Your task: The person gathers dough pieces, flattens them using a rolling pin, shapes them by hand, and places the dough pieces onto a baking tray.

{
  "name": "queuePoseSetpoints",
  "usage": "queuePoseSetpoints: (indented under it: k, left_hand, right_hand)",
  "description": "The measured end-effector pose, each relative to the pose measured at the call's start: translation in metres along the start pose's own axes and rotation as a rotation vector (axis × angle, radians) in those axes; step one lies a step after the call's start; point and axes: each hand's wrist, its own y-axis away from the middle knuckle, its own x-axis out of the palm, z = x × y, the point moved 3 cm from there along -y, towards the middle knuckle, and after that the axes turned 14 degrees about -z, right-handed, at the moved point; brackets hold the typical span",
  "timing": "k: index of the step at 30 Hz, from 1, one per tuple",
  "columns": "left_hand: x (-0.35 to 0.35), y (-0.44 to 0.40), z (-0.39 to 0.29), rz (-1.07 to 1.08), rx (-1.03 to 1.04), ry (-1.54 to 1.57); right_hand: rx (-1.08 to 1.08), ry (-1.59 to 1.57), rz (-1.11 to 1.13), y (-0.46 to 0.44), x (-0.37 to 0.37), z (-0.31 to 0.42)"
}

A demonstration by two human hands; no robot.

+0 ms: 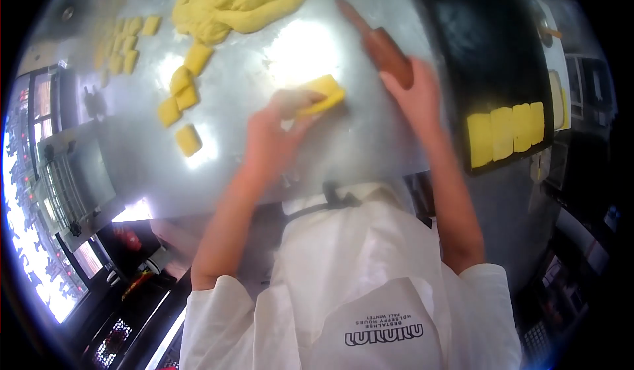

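A flattened piece of yellow dough (327,91) is at the middle of the metal table, one edge pinched between the fingers and thumb of my left hand (282,122). My right hand (416,92) is wrapped round the near end of a reddish-brown wooden rolling pin (385,51). The pin lies slanted to the right of the dough piece, its far handle pointing up and left. Motion blurs my left hand slightly.
A large mass of yellow dough (231,3) lies at the table's far side. Small cut dough pieces (187,140) are scattered on the left. On the right, a black tray (485,59) bears several flat dough sheets (503,133) at its near end.
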Motion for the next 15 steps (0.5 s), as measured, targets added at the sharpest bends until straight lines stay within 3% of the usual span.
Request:
queuePoseSetpoints:
  k: [6, 9, 15]
  left_hand:
    - [0.025, 0.05, 0.069, 0.021, 0.262, -0.11]
    - [0.034, 0.047, 0.071, -0.157, 0.218, -0.278]
    - [0.088, 0.022, 0.059, -0.157, 0.101, -0.489]
  right_hand:
    - [0.02, -0.027, -0.003, 0.006, 0.002, 0.002]
    - [-0.009, -0.011, -0.019, 0.01, 0.005, 0.0]
    - [-0.038, -0.013, -0.051, 0.01, 0.01, -0.002]
